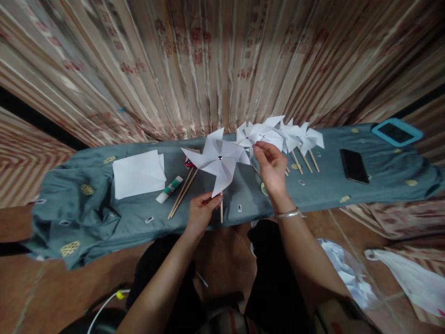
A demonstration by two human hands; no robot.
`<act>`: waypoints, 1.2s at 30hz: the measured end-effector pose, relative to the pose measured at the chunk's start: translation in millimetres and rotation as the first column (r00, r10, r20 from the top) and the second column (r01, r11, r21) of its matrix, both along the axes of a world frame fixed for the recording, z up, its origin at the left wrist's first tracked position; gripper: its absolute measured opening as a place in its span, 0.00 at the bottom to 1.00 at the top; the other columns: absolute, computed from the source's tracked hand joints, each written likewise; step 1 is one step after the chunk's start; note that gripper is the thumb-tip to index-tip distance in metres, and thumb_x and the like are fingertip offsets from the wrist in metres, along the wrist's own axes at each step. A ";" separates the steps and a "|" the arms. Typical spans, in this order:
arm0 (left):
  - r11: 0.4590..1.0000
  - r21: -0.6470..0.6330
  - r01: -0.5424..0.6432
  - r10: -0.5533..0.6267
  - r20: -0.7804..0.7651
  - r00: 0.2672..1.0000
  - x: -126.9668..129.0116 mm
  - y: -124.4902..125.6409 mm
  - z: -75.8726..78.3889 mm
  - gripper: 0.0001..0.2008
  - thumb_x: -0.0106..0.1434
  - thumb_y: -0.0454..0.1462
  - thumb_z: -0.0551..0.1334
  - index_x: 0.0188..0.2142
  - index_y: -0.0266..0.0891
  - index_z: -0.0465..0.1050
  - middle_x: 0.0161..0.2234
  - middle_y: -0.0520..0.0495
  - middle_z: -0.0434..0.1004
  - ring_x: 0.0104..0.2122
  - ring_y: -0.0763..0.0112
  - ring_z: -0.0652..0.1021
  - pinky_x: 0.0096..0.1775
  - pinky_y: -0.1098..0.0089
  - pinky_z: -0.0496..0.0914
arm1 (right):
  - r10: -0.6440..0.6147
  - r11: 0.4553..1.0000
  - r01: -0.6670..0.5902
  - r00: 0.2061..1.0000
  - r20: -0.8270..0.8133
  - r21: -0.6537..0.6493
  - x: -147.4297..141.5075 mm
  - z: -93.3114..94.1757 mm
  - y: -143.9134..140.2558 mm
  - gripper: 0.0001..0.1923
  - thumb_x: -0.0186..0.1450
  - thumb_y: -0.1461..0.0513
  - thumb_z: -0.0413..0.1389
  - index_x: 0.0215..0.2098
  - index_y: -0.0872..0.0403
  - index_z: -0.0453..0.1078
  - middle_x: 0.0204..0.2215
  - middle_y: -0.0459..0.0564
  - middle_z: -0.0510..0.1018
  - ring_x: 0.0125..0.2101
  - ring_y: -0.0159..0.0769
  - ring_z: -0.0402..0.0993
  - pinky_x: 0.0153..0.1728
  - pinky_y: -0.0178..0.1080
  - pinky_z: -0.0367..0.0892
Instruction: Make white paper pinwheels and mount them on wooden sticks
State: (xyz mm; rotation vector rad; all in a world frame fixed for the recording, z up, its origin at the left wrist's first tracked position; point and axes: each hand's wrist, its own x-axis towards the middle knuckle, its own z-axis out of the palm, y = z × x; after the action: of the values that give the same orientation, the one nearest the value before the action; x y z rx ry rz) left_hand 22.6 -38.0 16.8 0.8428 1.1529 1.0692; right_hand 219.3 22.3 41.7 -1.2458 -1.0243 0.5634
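Note:
A white paper pinwheel (227,162) with a shiny pin at its centre stands upright in front of me on a thin wooden stick (221,214). My left hand (201,211) pinches that stick just below the blades. Close to the pinwheel's right blade is my right hand (271,167), its thumb and forefinger drawn together; whether anything is between them I cannot make out. Behind it lie several finished-looking white pinwheels (264,135) on sticks, overlapping in a row. A small roll of tape (263,188) shows partly beside my right wrist.
On the cloth-covered table (239,197), left of the pinwheel, lie white paper sheets (137,176), a glue stick (169,189), loose wooden sticks (181,197) and a red object (188,163). To the right are a black phone (353,165) and a blue-framed tablet (397,132). Plastic bags (347,273) lie on the floor.

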 end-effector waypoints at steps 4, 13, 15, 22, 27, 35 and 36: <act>0.998 0.035 -0.052 0.052 -0.003 0.999 9.5 7.5 -3.7 0.13 0.41 0.41 0.73 0.27 0.38 0.83 0.25 0.50 0.81 0.25 0.73 0.73 0.32 0.71 0.67 | -0.033 0.999 0.033 0.997 -0.064 -0.009 2.1 -11.8 3.1 0.18 0.60 0.51 0.61 0.41 0.55 0.75 0.39 0.55 0.82 0.41 0.38 0.78 0.46 0.43 0.71; 0.998 0.056 -0.036 0.036 -0.002 0.999 20.5 16.9 -21.9 0.12 0.40 0.40 0.73 0.27 0.39 0.83 0.28 0.49 0.83 0.30 0.67 0.79 0.39 0.67 0.71 | -0.039 0.999 0.039 0.998 -0.039 0.000 19.8 -24.9 -7.1 0.17 0.61 0.51 0.59 0.43 0.51 0.76 0.41 0.52 0.83 0.44 0.40 0.79 0.50 0.47 0.71; 0.998 0.063 -0.019 0.018 0.008 1.000 19.3 17.4 -24.1 0.12 0.41 0.40 0.73 0.28 0.39 0.83 0.27 0.49 0.83 0.30 0.67 0.78 0.38 0.68 0.71 | -0.038 0.999 0.038 0.999 -0.019 0.001 18.6 -23.5 -7.7 0.15 0.61 0.51 0.60 0.41 0.51 0.77 0.39 0.51 0.84 0.42 0.40 0.80 0.48 0.46 0.72; 0.995 0.097 0.026 -0.021 -0.044 0.999 11.9 16.2 -27.5 0.10 0.43 0.40 0.71 0.27 0.38 0.83 0.24 0.50 0.80 0.28 0.68 0.77 0.36 0.68 0.70 | 0.014 0.998 -0.020 0.995 -0.096 -0.061 7.3 -32.1 -10.3 0.16 0.54 0.52 0.65 0.37 0.51 0.77 0.32 0.48 0.84 0.34 0.38 0.80 0.41 0.43 0.74; 0.994 0.109 0.003 0.004 -0.069 0.998 3.0 14.6 -25.7 0.10 0.44 0.40 0.70 0.27 0.38 0.83 0.26 0.50 0.81 0.29 0.68 0.77 0.36 0.69 0.70 | -0.009 0.998 0.002 0.993 -0.119 -0.064 4.4 -31.9 -12.7 0.14 0.55 0.54 0.65 0.37 0.52 0.78 0.29 0.47 0.83 0.31 0.35 0.79 0.39 0.41 0.73; 0.995 0.089 -0.038 0.042 -0.042 0.998 -5.4 12.8 -23.3 0.12 0.42 0.40 0.73 0.28 0.39 0.83 0.28 0.48 0.83 0.31 0.67 0.79 0.39 0.67 0.72 | 0.006 0.995 -0.019 0.992 -0.127 -0.102 -5.7 -27.2 -20.5 0.11 0.52 0.57 0.66 0.34 0.51 0.77 0.26 0.45 0.82 0.29 0.35 0.78 0.36 0.40 0.72; 0.995 0.087 -0.052 0.056 -0.041 0.998 -6.2 12.8 -23.1 0.12 0.42 0.40 0.73 0.28 0.39 0.83 0.29 0.48 0.83 0.31 0.67 0.79 0.39 0.67 0.73 | 0.016 0.993 -0.031 0.990 -0.138 -0.111 -8.1 -26.4 -22.6 0.11 0.52 0.57 0.66 0.33 0.51 0.77 0.26 0.44 0.82 0.29 0.35 0.78 0.35 0.40 0.72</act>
State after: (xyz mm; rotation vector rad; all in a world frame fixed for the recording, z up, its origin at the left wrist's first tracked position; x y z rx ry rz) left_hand 16.4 -25.2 -6.4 0.9105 1.1778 1.1567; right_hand 211.2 -0.3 15.3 -1.2772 -0.9026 0.7237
